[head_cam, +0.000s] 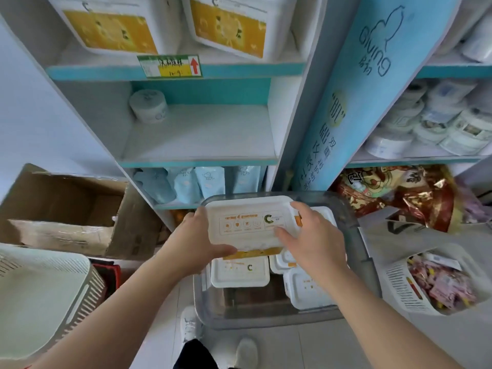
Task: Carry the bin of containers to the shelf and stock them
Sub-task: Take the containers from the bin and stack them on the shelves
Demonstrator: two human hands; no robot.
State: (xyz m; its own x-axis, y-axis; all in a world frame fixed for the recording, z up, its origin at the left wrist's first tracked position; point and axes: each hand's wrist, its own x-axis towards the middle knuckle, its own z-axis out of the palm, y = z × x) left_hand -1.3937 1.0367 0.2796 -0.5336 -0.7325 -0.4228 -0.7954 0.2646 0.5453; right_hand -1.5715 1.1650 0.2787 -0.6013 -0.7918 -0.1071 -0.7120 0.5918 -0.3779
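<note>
A clear grey plastic bin (362,262) stands on the floor in front of the shelf unit. Inside lie several white rectangular containers with orange print, one at the near left (239,272) and one at the near right (308,291). Above the bin I hold another white container (250,222) flat between both hands. My left hand (197,241) grips its left edge and near corner. My right hand (306,230) grips its right edge, fingers over the lid. The middle shelf board (202,134) holds only one paper roll (149,106) at the back left.
Big white tubs with yellow labels (229,27) fill the top shelf; blue pouches (197,182) fill the shelf below the middle one. An open cardboard box (80,206) and a white basket (42,294) stand left. A blue sign panel (354,102), paper rolls and a slotted basket (426,288) lie right.
</note>
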